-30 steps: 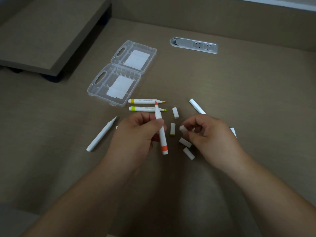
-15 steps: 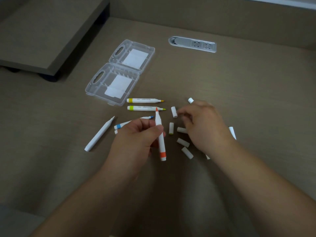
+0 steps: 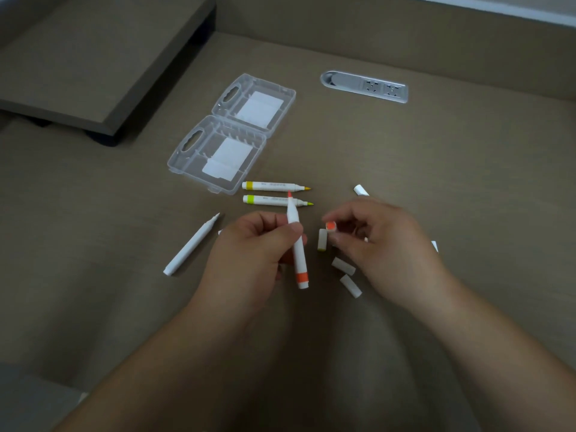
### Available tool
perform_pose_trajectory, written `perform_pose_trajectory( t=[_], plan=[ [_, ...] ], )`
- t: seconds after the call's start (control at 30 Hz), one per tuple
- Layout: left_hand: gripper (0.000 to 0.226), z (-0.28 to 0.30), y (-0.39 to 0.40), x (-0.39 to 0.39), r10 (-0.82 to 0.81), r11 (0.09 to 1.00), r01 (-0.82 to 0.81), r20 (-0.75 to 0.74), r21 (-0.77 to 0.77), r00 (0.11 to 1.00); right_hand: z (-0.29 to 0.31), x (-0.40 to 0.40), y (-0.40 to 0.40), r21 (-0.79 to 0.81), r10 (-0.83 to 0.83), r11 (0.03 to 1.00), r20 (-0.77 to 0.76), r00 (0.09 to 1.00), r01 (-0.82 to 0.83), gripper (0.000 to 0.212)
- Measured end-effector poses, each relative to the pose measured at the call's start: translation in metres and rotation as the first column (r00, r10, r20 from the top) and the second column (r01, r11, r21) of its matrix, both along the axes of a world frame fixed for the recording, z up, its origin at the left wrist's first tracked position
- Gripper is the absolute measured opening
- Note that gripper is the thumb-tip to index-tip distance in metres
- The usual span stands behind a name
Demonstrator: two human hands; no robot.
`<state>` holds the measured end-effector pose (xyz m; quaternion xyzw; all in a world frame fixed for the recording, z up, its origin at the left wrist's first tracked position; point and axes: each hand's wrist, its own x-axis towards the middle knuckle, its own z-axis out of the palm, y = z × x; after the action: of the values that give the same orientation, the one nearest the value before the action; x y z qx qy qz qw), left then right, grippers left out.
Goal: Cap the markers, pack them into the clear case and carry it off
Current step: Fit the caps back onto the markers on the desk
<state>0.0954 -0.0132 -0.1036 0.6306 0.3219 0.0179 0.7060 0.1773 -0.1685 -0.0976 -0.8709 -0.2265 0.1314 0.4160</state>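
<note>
My left hand (image 3: 252,254) grips an uncapped orange marker (image 3: 297,254), tip pointing away from me. My right hand (image 3: 380,241) pinches a white cap with an orange end (image 3: 330,226) just right of that marker. Two uncapped markers, a yellow one (image 3: 274,186) and a yellow-green one (image 3: 271,200), lie side by side beyond my hands. Another white marker (image 3: 191,244) lies to the left. Loose white caps (image 3: 343,265) lie on the table below my right hand. The clear case (image 3: 218,151) lies open at the back left, with only white labels showing in its halves.
A raised wooden shelf (image 3: 93,57) stands at the far left. A silver power socket strip (image 3: 364,86) is set into the table at the back. Part of another white marker (image 3: 361,190) shows beyond my right hand.
My right hand reached to the cap near the yellow-green marker's tip, picked it up, and now holds it by the orange marker. My left hand has kept hold of the marker throughout.
</note>
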Motion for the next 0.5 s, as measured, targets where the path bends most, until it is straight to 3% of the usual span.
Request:
perform_pose_trajectory(
  t=[0.17, 0.3, 0.5],
  plan=[
    [0.008, 0.004, 0.000, 0.008, -0.007, 1.000, 0.007, 0.033, 0.004, 0.999, -0.004, -0.022, -0.014, 0.114, 0.049, 0.993, -0.077, 0.996, -0.040, 0.024],
    [0.020, 0.003, -0.003, 0.010, -0.012, 1.000, 0.012, 0.026, 0.025, 1.000, -0.004, -0.025, -0.016, 0.123, 0.048, 0.992, -0.090, 0.995, -0.036, 0.025],
    [0.011, 0.001, -0.009, 0.009, -0.002, 1.000, 0.002, 0.032, 0.018, 0.999, 0.001, -0.029, -0.022, 0.084, 0.041, 0.996, -0.092, 0.995, -0.033, 0.024]
  ],
)
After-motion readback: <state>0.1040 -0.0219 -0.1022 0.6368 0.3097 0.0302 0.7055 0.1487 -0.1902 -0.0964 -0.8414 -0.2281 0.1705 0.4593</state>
